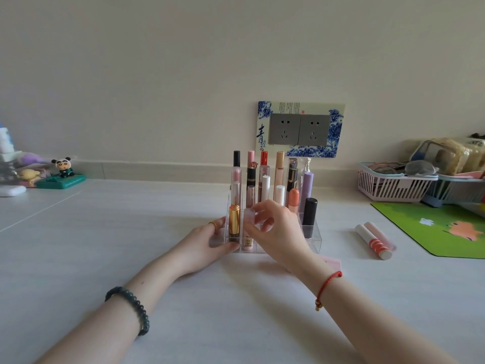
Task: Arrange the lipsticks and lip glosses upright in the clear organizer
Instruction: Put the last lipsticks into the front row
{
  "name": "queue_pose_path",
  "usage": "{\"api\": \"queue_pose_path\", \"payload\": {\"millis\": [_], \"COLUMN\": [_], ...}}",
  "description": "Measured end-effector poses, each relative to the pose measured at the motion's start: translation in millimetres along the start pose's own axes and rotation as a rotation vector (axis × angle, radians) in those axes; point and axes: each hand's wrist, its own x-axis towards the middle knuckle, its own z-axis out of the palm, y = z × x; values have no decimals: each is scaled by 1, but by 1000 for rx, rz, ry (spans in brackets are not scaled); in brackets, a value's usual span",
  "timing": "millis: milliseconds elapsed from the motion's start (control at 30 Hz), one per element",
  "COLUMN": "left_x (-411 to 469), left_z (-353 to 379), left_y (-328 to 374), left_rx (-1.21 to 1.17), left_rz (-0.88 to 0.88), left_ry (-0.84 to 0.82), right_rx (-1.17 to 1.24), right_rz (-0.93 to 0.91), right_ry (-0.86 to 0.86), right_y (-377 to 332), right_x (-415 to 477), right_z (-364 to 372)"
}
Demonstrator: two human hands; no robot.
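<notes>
- Fingertips (258,219) of the right hand (279,229) pinched on the pale cap of a pink lip gloss (248,227), standing in a front slot of the clear organizer (313,239), just beside a gold lipstick (234,222).
- Left hand (210,240) curled against the organizer's front corner at 9 o'clock, thumb and fingers pressed to the clear wall, bracing it.
- Best done by easing the tube straight down until seated, then letting go without nudging the gold neighbour; bracing worth keeping until then.
- Rear rows packed with upright tubes; a black lipstick (309,216) at the organizer's 3 o'clock edge.
- Left to place, by appearance: two tubes (374,241) lying flat at 3 o'clock, near a green mat (430,227).
- Pink basket (391,186) at 2 o'clock, panda figurine (63,168) at 10 o'clock, both well apart from the work.
- Tight slots the likely snag.
</notes>
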Motion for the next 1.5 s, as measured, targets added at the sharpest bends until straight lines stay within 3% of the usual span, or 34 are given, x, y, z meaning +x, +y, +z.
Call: {"api": "queue_pose_path", "payload": {"millis": [500, 767, 900, 1100, 1500], "left_x": [0, 1, 1, 0, 0], "left_z": [-1, -1, -1, -1, 0], "left_y": [2, -2, -1, -2, -2], "left_rx": [-4, 16, 12, -8, -8], "left_rz": [-2, -20, -12, 3, 1], "left_ry": [-9, -25, -13, -2, 0], "right_rx": [-40, -97, -228, -719, -863], "right_rz": [-32, -62, -28, 228, 469], "right_ry": [23, 59, 193, 41, -87], "right_y": [-4, -3, 16, 75, 86], "right_x": [-2, 3, 7, -5, -9], "right_z": [-5, -58, -99, -142, -134]}}
